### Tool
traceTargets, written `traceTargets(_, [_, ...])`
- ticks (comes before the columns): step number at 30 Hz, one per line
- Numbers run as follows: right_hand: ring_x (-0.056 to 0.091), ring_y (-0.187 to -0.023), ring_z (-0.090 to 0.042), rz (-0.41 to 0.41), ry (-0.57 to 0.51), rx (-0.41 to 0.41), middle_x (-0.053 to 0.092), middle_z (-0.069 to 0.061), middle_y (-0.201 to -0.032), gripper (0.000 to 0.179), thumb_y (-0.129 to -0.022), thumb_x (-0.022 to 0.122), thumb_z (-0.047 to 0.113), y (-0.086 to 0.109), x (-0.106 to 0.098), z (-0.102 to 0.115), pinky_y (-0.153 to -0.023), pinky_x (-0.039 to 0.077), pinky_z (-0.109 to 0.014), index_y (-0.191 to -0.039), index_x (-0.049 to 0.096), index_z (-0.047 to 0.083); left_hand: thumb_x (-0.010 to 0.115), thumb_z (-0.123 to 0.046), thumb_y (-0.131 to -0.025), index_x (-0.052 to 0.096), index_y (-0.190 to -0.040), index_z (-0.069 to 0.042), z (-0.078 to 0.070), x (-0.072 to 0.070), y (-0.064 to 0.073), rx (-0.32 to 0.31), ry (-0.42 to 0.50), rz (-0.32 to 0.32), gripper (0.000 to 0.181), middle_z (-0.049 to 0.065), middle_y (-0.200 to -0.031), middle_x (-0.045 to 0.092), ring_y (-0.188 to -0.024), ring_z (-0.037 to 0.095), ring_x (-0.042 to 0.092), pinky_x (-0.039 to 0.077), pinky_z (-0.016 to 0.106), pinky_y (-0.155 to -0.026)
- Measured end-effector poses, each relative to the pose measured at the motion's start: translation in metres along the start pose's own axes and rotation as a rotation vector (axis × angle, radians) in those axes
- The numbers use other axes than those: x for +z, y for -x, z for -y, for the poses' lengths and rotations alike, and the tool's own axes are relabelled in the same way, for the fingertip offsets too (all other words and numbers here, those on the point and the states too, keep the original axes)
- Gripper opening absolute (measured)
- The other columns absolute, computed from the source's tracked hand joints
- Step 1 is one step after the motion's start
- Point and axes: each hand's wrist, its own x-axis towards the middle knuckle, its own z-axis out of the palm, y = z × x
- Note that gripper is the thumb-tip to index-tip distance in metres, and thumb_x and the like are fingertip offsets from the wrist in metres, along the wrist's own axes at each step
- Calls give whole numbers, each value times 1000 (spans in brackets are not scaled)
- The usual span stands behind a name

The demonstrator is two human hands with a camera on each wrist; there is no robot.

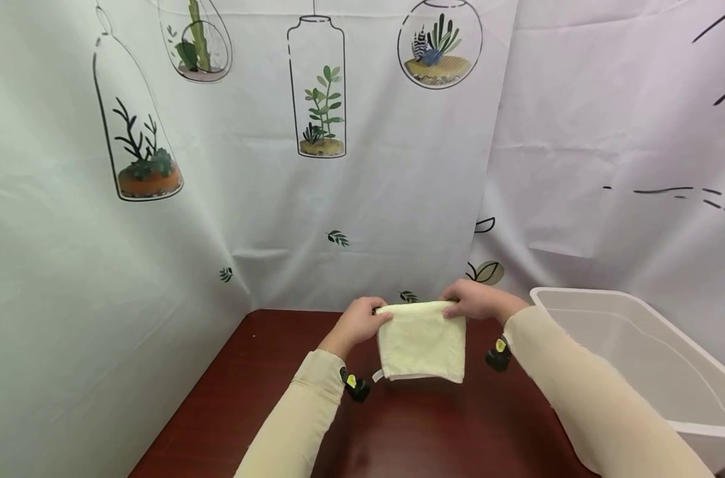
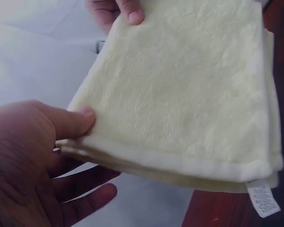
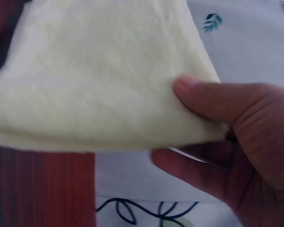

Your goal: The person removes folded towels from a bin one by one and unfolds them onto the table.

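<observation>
A pale yellow towel (image 1: 423, 344), folded in layers, hangs between both hands above the dark red table. My left hand (image 1: 361, 321) pinches its upper left corner, thumb on the near face and fingers behind. At the upper right corner my right hand (image 1: 471, 299) pinches it the same way. In the left wrist view the towel (image 2: 180, 90) shows stacked layers with a white hem, and a white care label (image 2: 263, 198) sticks out at a lower corner. The right wrist view shows the right thumb (image 3: 194, 92) pressed on the fuzzy cloth.
The dark red tabletop (image 1: 267, 372) lies beneath the hands. A large white plastic bin (image 1: 625, 302) stands at the right, beside the right forearm. A white curtain (image 1: 392, 199) printed with plants in glass jars hangs behind the table and along its left side.
</observation>
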Motion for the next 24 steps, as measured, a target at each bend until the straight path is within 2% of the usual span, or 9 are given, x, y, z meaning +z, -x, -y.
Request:
traceTargets(3, [47, -62, -11, -94, 80, 40, 55, 6, -68, 13, -92, 72, 12, -11, 12, -8, -64, 42, -31, -80, 68, 13, 70, -23, -97, 74, -103, -12, 5, 7, -14, -14, -56, -55, 13, 2, -95, 71, -76, 14, 60, 50, 34, -70])
traceTargets(6, [59, -69, -15, -232, 157, 83, 67, 1, -79, 4, -93, 71, 12, -20, 28, -16, -67, 49, -36, -90, 73, 11, 70, -21, -97, 74, -102, -10, 12, 16, -24, 5, -91, -143, 13, 4, -95, 71, -78, 16, 62, 51, 35, -71])
traceTargets(9, [68, -81, -23, -372, 204, 105, 74, -5, -95, 10, -94, 71, 11, -26, 47, -24, -74, 55, -42, -103, 76, 9, 70, -20, -97, 74, -101, -9, 22, 30, -28, 47, -79, -236, 12, 5, -97, 71, -82, 19, 64, 52, 36, -72])
traceTargets(11, [71, -86, -26, -435, 219, 106, 75, -7, -100, 14, -94, 72, 11, -29, 62, -29, -76, 57, -43, -108, 75, 9, 69, -19, -97, 73, -102, -10, 32, 38, -25, 70, -57, -260, 11, 5, -101, 69, -87, 20, 65, 53, 35, -73])
traceTargets(13, [72, -87, -26, -474, 235, 92, 75, -6, -101, 16, -93, 73, 10, -29, 78, -34, -77, 57, -43, -109, 76, 10, 70, -18, -97, 73, -102, -10, 43, 46, -20, 87, -45, -249, 10, 4, -103, 68, -90, 20, 65, 54, 34, -74])
traceTargets(17, [72, -85, -24, -513, 260, 38, 76, -4, -99, 16, -91, 75, 8, -21, 105, -37, -76, 58, -41, -107, 77, 11, 72, -16, -95, 72, -97, -11, 59, 55, -4, 128, -70, -169, 5, 2, -101, 66, -90, 18, 63, 53, 33, -75])
traceTargets(24, [70, -83, -14, -497, 248, 17, 75, 4, -97, 18, -89, 77, 8, 1, 120, -23, -74, 57, -38, -104, 77, 16, 74, -16, -94, 68, -88, -15, 67, 48, 15, 236, -146, -66, 8, -3, -98, 65, -84, 11, 58, 48, 27, -71])
